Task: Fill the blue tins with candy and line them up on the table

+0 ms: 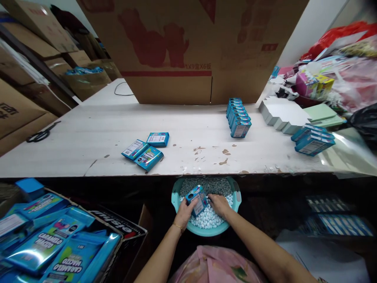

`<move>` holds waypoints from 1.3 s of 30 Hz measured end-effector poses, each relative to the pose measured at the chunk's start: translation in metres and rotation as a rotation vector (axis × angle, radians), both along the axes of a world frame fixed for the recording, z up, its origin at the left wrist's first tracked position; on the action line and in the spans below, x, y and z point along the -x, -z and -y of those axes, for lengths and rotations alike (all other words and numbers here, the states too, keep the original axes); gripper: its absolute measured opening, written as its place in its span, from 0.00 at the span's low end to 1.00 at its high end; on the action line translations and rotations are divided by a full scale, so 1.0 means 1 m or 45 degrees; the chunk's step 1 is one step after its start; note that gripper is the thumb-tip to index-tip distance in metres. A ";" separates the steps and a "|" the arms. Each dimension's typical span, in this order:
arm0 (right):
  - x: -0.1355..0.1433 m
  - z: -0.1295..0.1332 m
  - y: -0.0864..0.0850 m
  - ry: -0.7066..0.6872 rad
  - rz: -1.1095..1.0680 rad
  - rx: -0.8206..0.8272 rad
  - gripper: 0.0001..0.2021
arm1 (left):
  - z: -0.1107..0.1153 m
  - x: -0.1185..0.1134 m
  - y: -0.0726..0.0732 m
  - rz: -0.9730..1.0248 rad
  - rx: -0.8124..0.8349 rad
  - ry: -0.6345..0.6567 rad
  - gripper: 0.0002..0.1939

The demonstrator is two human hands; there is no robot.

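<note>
In my left hand point(184, 214) is a small blue candy box point(198, 200), held tilted over a turquoise basin point(206, 232). Small white candies point(207, 218) fill much of the basin. My right hand point(219, 205) reaches in beside the box, its fingers bent at the box's right side and down among the candies. Its fingertips are partly hidden, so what they hold cannot be made out. On the table above lie a few blue boxes point(149, 158), flat and close together.
A row of blue boxes point(238, 118) stands on the white table point(188, 129) before a large carton point(194, 43). More boxes point(313, 140) and white card stacks point(284, 114) sit right. Scissors point(43, 133) lie left. A carton of blue packs point(55, 239) is lower left.
</note>
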State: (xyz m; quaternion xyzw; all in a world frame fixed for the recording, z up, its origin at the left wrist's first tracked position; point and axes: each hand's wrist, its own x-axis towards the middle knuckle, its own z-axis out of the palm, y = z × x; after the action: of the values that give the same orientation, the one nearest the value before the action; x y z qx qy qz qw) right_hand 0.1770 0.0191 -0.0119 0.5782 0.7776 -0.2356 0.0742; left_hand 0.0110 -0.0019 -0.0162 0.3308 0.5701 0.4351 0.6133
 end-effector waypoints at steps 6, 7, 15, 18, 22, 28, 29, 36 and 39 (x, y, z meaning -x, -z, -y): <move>-0.038 -0.002 -0.026 0.053 -0.212 0.028 0.17 | 0.010 0.038 -0.025 -0.280 -0.142 -0.049 0.23; -0.044 -0.003 -0.035 0.053 -0.249 0.027 0.17 | 0.010 0.042 -0.028 -0.353 -0.174 -0.052 0.23; -0.045 -0.012 -0.122 -0.146 -0.242 -0.061 0.15 | 0.004 0.019 -0.027 -0.494 -0.349 0.068 0.21; -0.030 -0.014 -0.141 -0.288 -0.049 -0.110 0.13 | 0.002 0.010 -0.021 -0.490 -0.426 0.112 0.20; -0.007 -0.006 -0.149 -0.451 0.215 -0.304 0.09 | 0.001 0.004 -0.015 -0.454 -0.464 0.132 0.21; 0.000 0.004 -0.157 -0.562 0.253 -0.526 0.09 | 0.003 0.007 -0.016 -0.443 -0.483 0.117 0.20; -0.004 0.002 -0.160 -0.550 0.256 -0.508 0.09 | 0.004 0.009 -0.017 -0.430 -0.465 0.115 0.20; -0.031 -0.003 -0.163 -0.404 0.313 -0.508 0.11 | 0.010 0.011 -0.023 -0.272 -0.388 0.097 0.23; -0.025 0.007 -0.159 -0.467 0.304 -0.558 0.14 | 0.009 0.002 -0.024 -0.242 -0.375 0.090 0.23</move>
State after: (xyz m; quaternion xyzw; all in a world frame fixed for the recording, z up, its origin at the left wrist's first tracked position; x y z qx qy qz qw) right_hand 0.2025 0.0125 0.1470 0.4543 0.8869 0.0246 0.0800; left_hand 0.0094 -0.0106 0.0080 0.4767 0.5437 0.4587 0.5165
